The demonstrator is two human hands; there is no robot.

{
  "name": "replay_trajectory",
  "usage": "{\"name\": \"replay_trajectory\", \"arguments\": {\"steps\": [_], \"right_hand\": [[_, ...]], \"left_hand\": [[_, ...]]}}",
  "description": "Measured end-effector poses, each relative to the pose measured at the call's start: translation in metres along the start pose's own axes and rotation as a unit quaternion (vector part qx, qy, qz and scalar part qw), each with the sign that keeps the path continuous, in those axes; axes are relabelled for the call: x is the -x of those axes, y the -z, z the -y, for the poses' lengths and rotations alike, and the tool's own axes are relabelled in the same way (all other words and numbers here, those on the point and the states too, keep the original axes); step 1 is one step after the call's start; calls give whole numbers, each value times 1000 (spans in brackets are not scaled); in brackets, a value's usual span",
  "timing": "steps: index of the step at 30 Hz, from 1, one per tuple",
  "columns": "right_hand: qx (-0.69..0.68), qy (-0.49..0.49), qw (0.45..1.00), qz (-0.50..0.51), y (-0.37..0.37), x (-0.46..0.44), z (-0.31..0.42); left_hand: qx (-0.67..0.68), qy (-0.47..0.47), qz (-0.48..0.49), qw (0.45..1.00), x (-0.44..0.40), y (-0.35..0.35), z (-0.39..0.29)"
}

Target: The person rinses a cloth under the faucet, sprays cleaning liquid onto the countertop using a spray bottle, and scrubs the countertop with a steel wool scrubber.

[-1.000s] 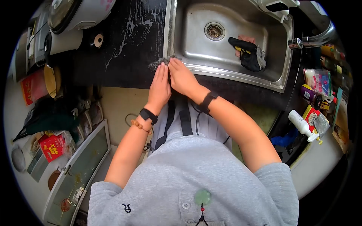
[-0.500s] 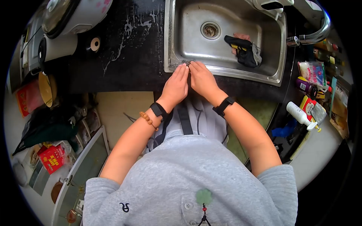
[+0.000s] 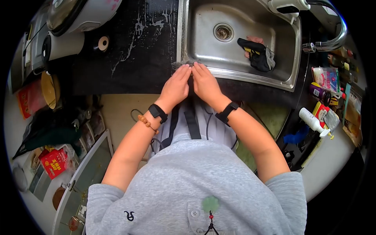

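My left hand (image 3: 176,87) and my right hand (image 3: 206,83) meet at the sink's near left corner, fingertips side by side. Under the fingers of both hands is a grey, wiry steel wool scourer (image 3: 177,65), pressed on the rim and mostly covered. The stainless steel sink (image 3: 243,76) has a round drain (image 3: 223,32). Inside its basin, to the right, lies a crumpled black and grey cloth (image 3: 259,58) with a yellow patch and something pink beside it.
White foamy streaks (image 3: 135,35) mark the black counter (image 3: 152,78) left of the sink. A faucet (image 3: 331,45) curves at the upper right. A rice cooker (image 3: 84,17) stands at upper left. A white bottle (image 3: 311,119) and packets sit to the right.
Both hands have slid left along the sink's near rim to its corner, with the scourer beneath them. The whole view has shifted slightly; the cloth stays in the basin.
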State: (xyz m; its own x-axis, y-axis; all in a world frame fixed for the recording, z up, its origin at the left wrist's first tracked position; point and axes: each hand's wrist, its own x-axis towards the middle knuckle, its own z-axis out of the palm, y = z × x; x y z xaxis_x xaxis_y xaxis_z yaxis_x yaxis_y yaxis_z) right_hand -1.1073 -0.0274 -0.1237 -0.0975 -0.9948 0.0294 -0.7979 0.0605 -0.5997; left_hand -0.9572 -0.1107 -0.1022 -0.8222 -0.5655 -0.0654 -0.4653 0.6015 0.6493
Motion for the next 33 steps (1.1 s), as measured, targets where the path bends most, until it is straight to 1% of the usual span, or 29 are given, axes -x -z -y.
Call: {"name": "replay_trajectory", "arguments": {"steps": [2,4,6,7,10,12,14,17,18,20,21,23,24,25,29,33], "right_hand": [[17,5,1000,-10,-18,-4,16],[-6,11,1000,17,-21,2,17],[-23,29,998,41,-3,10,12],[19,55,996,69,5,14,9],[59,77,992,74,0,10,13],[44,47,996,59,-11,-9,22],[44,32,997,52,-14,-12,26],[6,60,996,67,5,10,15],[18,64,995,70,7,11,12],[41,73,993,77,11,8,8],[15,56,998,36,8,-1,9],[0,34,999,10,-1,-20,7],[-10,19,1000,0,-4,-21,8],[-26,34,999,-31,-2,-17,7],[-22,41,999,1,26,4,-7],[-8,-14,1000,9,37,8,-26]], "left_hand": [[-60,-29,17,998,7,11,17],[-49,14,22,998,23,5,15],[-23,28,22,999,33,-3,4],[-11,32,22,999,38,-6,1],[-33,25,47,998,41,1,6],[-32,35,17,999,28,8,18],[-51,43,21,998,23,8,21],[-31,29,32,999,38,2,5],[-41,23,43,998,42,0,1],[-34,17,33,999,37,-4,-3],[-49,11,24,998,29,-3,0],[-78,-1,12,997,12,-1,7],[-69,1,15,997,16,1,5],[-59,4,18,998,20,2,0],[-31,-16,39,999,20,-3,-10],[-4,-28,39,999,-17,-17,-26]]}}
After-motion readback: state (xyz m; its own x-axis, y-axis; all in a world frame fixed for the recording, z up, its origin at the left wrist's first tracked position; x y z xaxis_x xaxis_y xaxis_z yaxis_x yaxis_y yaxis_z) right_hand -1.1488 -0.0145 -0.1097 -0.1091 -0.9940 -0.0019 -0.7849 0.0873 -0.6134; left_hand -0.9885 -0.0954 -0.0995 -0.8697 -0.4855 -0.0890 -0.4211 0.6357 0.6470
